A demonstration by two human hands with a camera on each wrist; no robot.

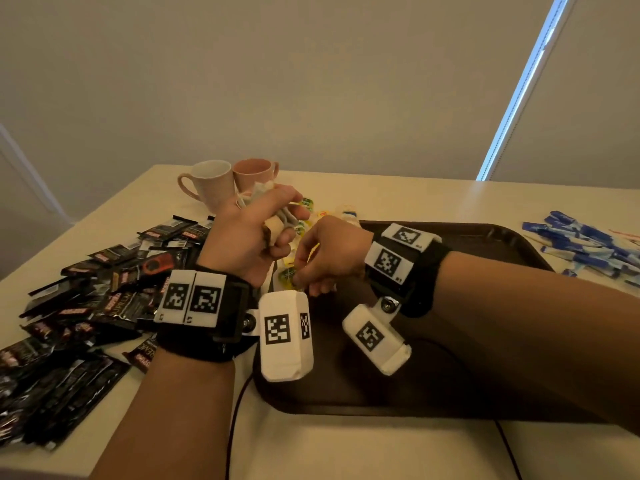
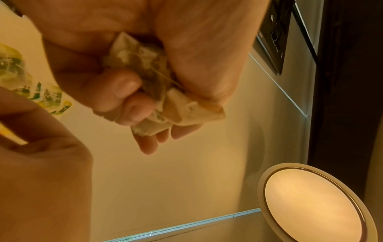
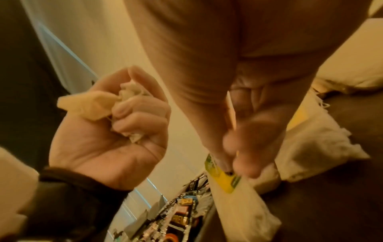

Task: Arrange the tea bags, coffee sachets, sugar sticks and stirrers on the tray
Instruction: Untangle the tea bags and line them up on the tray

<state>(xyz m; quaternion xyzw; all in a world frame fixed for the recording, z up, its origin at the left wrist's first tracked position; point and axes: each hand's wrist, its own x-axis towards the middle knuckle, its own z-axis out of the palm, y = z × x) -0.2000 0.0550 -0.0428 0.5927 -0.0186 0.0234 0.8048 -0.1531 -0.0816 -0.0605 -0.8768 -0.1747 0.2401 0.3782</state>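
My left hand (image 1: 263,230) is raised above the tray's left edge, its fingers curled round a bunch of pale tea bags (image 2: 157,91), also seen as tea bags (image 3: 93,104) in the right wrist view. My right hand (image 1: 311,268) reaches down beside it and pinches the yellow-green tag (image 3: 223,176) of another tea bag (image 3: 238,204) over the dark brown tray (image 1: 485,237). More tea bags (image 3: 315,147) lie on the tray under that hand. Black coffee sachets (image 1: 86,306) are heaped on the table at the left. Blue sugar sticks (image 1: 588,247) lie at the right.
Two mugs, one white (image 1: 211,181) and one pink (image 1: 256,174), stand at the back of the cream table (image 1: 381,199). A few tea bag tags (image 1: 325,213) lie behind the tray. A dark cable (image 1: 235,410) runs down off the table's front edge.
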